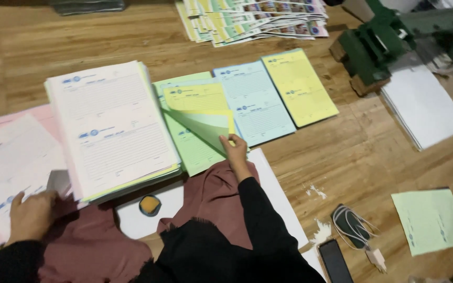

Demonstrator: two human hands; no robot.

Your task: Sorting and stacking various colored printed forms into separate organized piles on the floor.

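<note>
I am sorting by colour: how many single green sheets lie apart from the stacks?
1: a green sheet lies alone at the lower right on the wooden floor. Others may be hidden inside stacks.

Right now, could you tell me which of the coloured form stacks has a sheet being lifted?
The green stack: the right hand curls its top sheet up at the corner. The blue stack and yellow stack lie flat, untouched.

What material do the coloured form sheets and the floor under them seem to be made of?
The green sheet lifted by the right hand looks like thin matte paper: it curls and bends freely at the pinched corner. The white stack beside it appears to be the same printed paper, with many thin edges showing. The floor looks like wood or wood-pattern laminate, with grain lines and a slight sheen; which one cannot be told.
</note>
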